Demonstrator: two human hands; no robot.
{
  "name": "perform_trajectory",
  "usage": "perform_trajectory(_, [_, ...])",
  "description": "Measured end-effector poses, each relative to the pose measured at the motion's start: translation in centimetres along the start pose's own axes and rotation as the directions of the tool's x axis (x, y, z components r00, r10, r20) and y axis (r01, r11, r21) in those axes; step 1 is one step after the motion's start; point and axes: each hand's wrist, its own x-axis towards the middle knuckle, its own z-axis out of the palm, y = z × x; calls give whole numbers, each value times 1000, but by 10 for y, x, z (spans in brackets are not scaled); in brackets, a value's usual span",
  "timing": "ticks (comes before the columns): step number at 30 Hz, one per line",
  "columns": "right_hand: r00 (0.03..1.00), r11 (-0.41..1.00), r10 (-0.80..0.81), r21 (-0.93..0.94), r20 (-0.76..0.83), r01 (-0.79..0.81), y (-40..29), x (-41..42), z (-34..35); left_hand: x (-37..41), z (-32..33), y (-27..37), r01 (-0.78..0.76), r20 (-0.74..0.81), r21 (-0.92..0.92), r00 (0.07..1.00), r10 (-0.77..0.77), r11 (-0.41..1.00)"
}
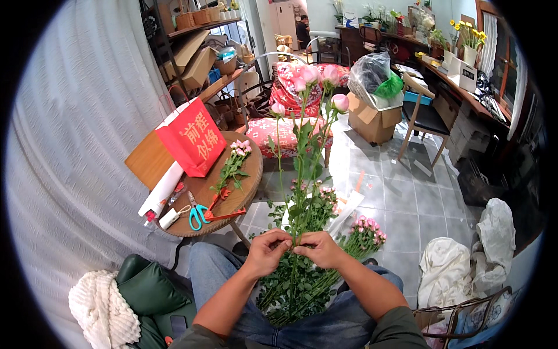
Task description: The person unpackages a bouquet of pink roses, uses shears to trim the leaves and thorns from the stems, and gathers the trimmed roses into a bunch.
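Several long-stemmed pink roses (305, 150) stand upright between my hands, their blooms spread at the top. My left hand (267, 252) pinches the stems from one side with thumb and fingers. Close against it, my right hand (321, 249) grips the same stems from the other side; the exact fingertip contact is partly hidden. Below my hands, between my knees, lies a pile of leafy green stems (283, 290). A bunch of small pink spray roses (367, 230) rests on the floor to the right, and more leafy pink roses (326, 196) lie farther ahead.
At left, a round wooden table (254, 174) bears a red paper bag (192, 139), a small rose bunch (235, 161), turquoise-handled scissors (198, 216) and a red-orange tool (218, 211). Ahead are a red patterned armchair (285, 135) and a cardboard box (370, 120). A dark phone (178, 326) lies beside me.
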Motion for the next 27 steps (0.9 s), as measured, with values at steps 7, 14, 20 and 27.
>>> perform_trajectory(7, [994,999,-47,-29,-94,45,-3,0,8,-1,4,3,10,-155,87,988,3,996])
perform_trajectory(14, [962,966,-148,-244,-228,91,5,-3,16,3,22,27,-189,-281,402,906,317,896])
perform_trajectory(20, [944,947,-219,-289,-247,144,0,-4,19,5,28,28,-111,-325,448,904,277,887])
perform_trajectory(27, [928,912,-305,-346,-213,220,2,-3,22,4,26,15,31,-418,330,901,116,943])
